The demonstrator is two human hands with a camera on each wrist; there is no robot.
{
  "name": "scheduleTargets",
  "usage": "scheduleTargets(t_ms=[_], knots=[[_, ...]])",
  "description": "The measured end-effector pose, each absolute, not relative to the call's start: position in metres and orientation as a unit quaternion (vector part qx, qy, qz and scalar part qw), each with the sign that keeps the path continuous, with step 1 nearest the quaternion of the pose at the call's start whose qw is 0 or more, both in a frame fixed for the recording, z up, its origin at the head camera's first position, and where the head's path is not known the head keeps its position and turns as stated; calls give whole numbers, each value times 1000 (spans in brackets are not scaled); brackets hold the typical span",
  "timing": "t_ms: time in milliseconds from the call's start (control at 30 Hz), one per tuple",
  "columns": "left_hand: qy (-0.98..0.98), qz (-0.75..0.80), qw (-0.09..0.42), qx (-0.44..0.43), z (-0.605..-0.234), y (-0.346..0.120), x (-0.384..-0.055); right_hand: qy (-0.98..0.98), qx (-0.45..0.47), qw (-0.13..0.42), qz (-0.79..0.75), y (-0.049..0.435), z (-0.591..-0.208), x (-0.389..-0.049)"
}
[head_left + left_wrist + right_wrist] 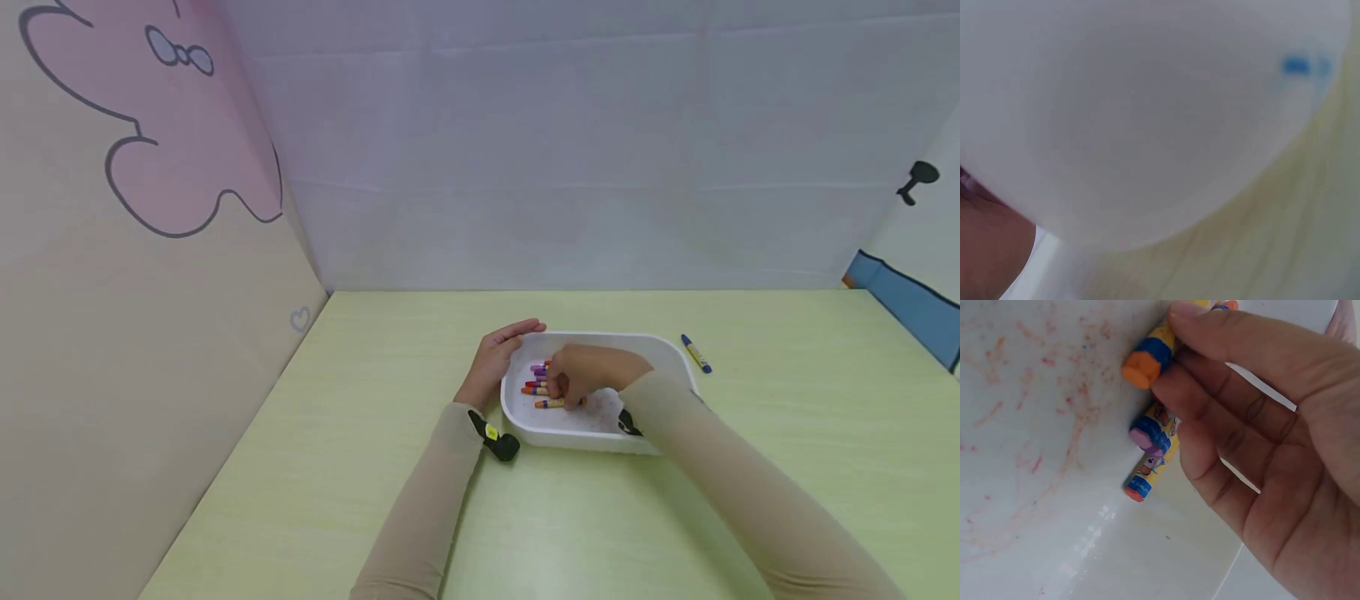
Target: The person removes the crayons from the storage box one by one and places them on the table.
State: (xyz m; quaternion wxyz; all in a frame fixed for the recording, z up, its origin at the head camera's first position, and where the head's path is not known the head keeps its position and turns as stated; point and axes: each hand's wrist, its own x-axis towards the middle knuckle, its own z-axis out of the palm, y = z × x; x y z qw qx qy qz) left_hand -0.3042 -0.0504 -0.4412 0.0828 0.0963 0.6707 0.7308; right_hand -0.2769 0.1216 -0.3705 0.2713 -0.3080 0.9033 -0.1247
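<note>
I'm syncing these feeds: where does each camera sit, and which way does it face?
Head: on the head, facing forward and down at the white tray; left hand, right hand and sleeved arms show.
Left wrist: facing a blurred white surface, probably the tray's outside, and table; skin shows lower left.
Right wrist: facing inside the tray; the right hand pinches an orange crayon.
Shared: head and right wrist both show that hand in the tray.
</note>
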Motion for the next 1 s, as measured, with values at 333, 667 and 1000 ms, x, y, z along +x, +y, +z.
scheduleTargets(t_ms=[333,667,1000], knots=[[674,727,83,105,-441,-51,-305,904,-311,267,-124,126,-370,-280],[678,723,82,104,-442,-51,-306,902,-310,262,-150,135,-357,-280],[677,725,89,95,-438,-51,-303,903,-323,225,-172,155,-337,-281]])
